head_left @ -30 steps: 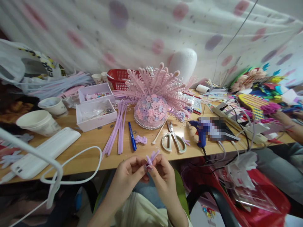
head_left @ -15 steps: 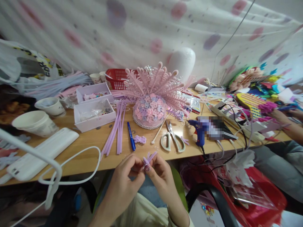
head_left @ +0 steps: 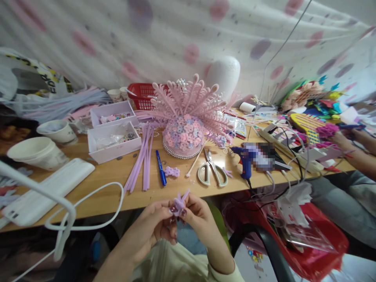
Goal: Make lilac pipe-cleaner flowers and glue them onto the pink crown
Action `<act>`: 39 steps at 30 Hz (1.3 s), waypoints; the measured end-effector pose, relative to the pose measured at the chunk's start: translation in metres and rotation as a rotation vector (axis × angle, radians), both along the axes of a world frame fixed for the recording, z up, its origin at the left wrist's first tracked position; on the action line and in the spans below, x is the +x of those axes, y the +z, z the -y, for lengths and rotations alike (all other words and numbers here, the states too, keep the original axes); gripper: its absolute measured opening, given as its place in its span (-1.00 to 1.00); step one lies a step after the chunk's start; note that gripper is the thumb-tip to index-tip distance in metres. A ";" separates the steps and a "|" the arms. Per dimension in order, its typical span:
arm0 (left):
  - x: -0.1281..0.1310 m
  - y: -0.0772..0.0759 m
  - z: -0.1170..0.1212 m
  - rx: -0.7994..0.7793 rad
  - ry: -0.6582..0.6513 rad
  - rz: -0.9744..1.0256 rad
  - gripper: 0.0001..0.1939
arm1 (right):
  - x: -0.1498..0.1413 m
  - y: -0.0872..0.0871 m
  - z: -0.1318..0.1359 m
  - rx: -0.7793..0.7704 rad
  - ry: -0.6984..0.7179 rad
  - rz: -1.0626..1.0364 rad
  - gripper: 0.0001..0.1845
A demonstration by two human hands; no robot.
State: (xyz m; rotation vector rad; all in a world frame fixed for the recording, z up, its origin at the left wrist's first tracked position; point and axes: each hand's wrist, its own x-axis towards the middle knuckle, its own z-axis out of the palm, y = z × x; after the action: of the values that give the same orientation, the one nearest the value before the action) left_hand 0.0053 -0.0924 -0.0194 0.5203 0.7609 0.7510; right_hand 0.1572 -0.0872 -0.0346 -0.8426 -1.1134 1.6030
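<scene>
Both of my hands pinch a small purple pipe-cleaner piece (head_left: 179,201) just below the front edge of the wooden table (head_left: 117,196). My left hand (head_left: 155,225) grips it from the left with closed fingers. My right hand (head_left: 198,217) holds it from the right, thumb and fingertips pressed on it. On the table beyond lie a finished purple flower (head_left: 172,171), a blue marker (head_left: 160,173), white-handled scissors (head_left: 213,172) and a bundle of purple pipe cleaners (head_left: 142,162).
A pink feathered headpiece (head_left: 188,117) stands mid-table, with a blue glue gun (head_left: 245,162) and cables to its right. White trays (head_left: 113,135), paper cups (head_left: 35,150) and a red basket (head_left: 142,94) sit left. Another person's arm (head_left: 357,150) works at the far right.
My hands have shifted slightly left and lower. The purple piece has been turned between my fingers, and its ends now stick up shorter.
</scene>
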 end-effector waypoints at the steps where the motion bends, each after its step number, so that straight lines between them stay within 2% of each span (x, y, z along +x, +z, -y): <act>1: 0.001 0.001 0.000 -0.006 0.040 0.014 -0.70 | -0.001 0.000 0.000 0.003 -0.019 0.017 -0.47; 6: 0.015 0.002 -0.002 0.057 0.195 -0.070 -0.55 | -0.011 -0.002 0.003 -0.019 -0.101 -0.037 -0.54; 9: 0.020 0.000 -0.002 0.170 0.220 -0.175 -0.51 | -0.012 -0.006 0.004 -0.053 -0.119 -0.079 -0.57; 13: 0.011 0.006 -0.002 0.372 0.100 -0.284 -0.60 | -0.007 -0.006 0.005 -0.133 -0.107 -0.148 -0.57; 18: -0.015 0.023 -0.014 0.648 -0.179 -0.514 -0.80 | 0.001 0.006 0.003 -0.322 -0.018 -0.240 -0.55; 20: -0.020 0.024 -0.018 0.625 -0.199 -0.502 -0.79 | 0.005 0.009 -0.001 -0.330 -0.108 -0.261 -0.56; 22: -0.017 0.021 -0.017 0.554 -0.100 -0.465 -0.77 | 0.007 0.010 -0.004 -0.275 -0.253 -0.241 -0.58; 24: -0.009 0.016 -0.012 0.499 0.030 -0.464 -0.77 | 0.006 0.008 -0.004 -0.225 -0.324 -0.197 -0.59; 27: 0.009 0.010 0.000 0.494 0.157 -0.490 -0.78 | -0.002 0.005 -0.001 -0.199 -0.296 -0.150 -0.56; 31: 0.020 0.010 0.006 0.487 0.289 -0.505 -0.76 | -0.010 0.005 0.004 -0.151 -0.261 -0.090 -0.56; 35: 0.008 0.016 -0.002 0.457 0.201 -0.341 -0.75 | -0.004 0.008 0.002 -0.136 -0.099 -0.083 -0.56; 37: 0.001 0.017 -0.006 0.508 0.132 -0.332 -0.76 | 0.000 0.011 -0.001 -0.171 -0.019 -0.106 -0.56; 39: -0.002 0.017 -0.007 0.542 0.106 -0.336 -0.75 | 0.000 0.013 -0.002 -0.178 -0.009 -0.122 -0.56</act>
State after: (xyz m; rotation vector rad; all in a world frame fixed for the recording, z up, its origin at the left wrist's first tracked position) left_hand 0.0033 -0.0853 -0.0019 1.1232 0.9006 0.9877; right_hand 0.1571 -0.0857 -0.0218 -0.8512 -0.8893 1.7410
